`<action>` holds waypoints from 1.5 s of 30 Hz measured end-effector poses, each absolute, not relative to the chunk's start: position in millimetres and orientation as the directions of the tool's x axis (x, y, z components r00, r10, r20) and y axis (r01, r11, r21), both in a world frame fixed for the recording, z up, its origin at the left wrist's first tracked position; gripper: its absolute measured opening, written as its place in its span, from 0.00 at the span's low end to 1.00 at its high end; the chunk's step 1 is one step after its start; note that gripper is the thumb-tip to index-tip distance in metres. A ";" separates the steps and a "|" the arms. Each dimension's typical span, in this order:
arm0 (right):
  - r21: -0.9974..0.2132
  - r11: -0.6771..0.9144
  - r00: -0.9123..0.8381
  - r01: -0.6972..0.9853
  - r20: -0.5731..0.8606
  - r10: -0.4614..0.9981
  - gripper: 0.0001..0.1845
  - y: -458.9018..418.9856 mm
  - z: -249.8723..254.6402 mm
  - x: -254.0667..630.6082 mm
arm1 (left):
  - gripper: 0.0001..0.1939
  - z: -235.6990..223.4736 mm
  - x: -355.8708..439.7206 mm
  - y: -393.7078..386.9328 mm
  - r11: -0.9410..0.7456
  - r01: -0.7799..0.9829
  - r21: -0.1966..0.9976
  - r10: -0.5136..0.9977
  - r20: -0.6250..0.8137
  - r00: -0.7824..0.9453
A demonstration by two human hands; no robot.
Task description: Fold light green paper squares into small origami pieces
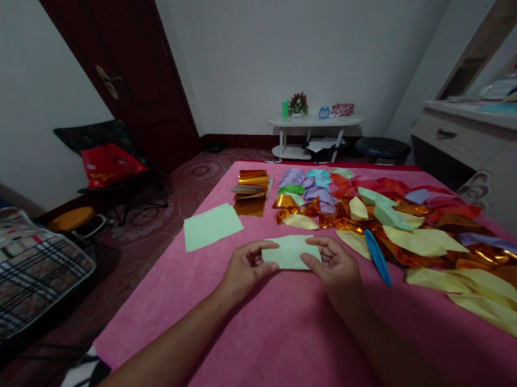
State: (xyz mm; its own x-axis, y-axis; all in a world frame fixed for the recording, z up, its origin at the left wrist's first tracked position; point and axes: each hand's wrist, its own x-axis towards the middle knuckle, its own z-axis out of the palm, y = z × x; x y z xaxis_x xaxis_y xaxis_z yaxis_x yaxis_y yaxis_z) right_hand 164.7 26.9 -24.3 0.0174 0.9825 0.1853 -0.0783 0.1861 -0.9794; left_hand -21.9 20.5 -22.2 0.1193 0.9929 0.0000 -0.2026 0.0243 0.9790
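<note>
A pale green sheet of paper (292, 253), folded into a narrow rectangle, is held level between both hands just above the pink-covered table. My left hand (251, 267) pinches its left end, thumb in front and fingers behind. At the other end, my right hand (335, 264) grips the paper with the thumb pressed on its near face. Flat green sheets (212, 226) lie to the left, beyond my left hand. Behind them sits a stack of shiny gold foil sheets (252, 191). To the right of my right hand lies a blue folded paper piece (377, 257).
Folded paper pieces in yellow (423, 240), purple, red and gold foil spread over the table's right side. The pink tablecloth (267, 333) covers the near part. Beyond stand a small white table (324, 120) and a dark round stool (382, 147). A chair with a red bag (110, 164) is at left.
</note>
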 end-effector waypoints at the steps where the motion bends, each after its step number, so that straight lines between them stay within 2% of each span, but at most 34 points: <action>1: -0.981 0.174 -0.003 -0.089 0.175 0.985 0.16 26.5 -24.8 164.8 | 0.20 -22.0 -22.6 20.1 0.019 -0.191 0.981 0.995 0.000 0.099; 5: -0.988 0.147 -0.055 -0.049 0.150 0.987 0.12 24.7 -25.9 166.4 | 0.10 -19.3 -26.0 18.1 -0.054 -0.074 0.996 0.998 0.057 0.039; 8: -0.976 0.219 -0.029 0.021 0.218 0.976 0.08 24.9 -24.0 167.0 | 0.07 -16.9 -27.4 17.0 -0.139 0.001 0.990 0.990 0.139 0.002; 15: -0.946 0.315 -0.078 -0.073 0.320 0.944 0.03 25.7 -18.5 168.2 | 0.03 -15.4 -28.4 14.1 -0.227 0.065 0.972 0.968 0.232 -0.096; 21: -0.827 0.554 -0.131 0.091 0.542 0.830 0.11 17.6 -12.3 167.6 | 0.02 -15.2 -28.4 14.2 -0.263 0.068 0.962 0.953 0.270 -0.138; 24: -0.798 0.588 -0.124 0.133 0.576 0.808 0.12 16.2 -11.2 167.4 | 0.02 -15.6 -28.0 15.3 -0.272 0.064 0.960 0.949 0.279 -0.149; 28: -0.830 0.524 -0.070 0.192 0.521 0.851 0.10 18.5 -13.4 168.8 | 0.04 -15.1 -28.1 14.2 -0.266 0.071 0.961 0.950 0.274 -0.150; 33: -0.905 0.416 -0.011 0.094 0.417 0.909 0.06 20.5 -17.4 169.3 | 0.13 -14.1 -30.6 10.8 -0.263 0.113 0.958 0.955 0.275 -0.113; 38: -0.941 0.338 0.079 0.007 0.337 0.938 0.03 22.7 -19.7 169.0 | 0.15 -15.3 -31.6 10.5 -0.238 0.117 0.964 0.965 0.248 -0.081; 41: -0.958 0.285 0.025 -0.036 0.285 0.958 0.04 24.8 -19.5 168.9 | 0.12 -16.6 -30.4 11.7 -0.216 0.109 0.970 0.971 0.225 -0.082; 45: -0.972 0.236 -0.160 -0.005 0.234 0.959 0.12 25.3 -17.1 169.2 | 0.08 -18.4 -29.7 13.3 -0.191 0.082 0.978 0.973 0.199 -0.113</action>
State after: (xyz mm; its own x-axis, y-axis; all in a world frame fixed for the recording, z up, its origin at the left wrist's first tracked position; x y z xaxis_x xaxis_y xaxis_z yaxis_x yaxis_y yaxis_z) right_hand 169.2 25.3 -17.1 -0.1599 0.9590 0.2338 -0.0048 0.2361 -0.9717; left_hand -29.7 13.3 -18.4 -0.1125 0.9735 0.1991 0.0824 -0.1905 0.9782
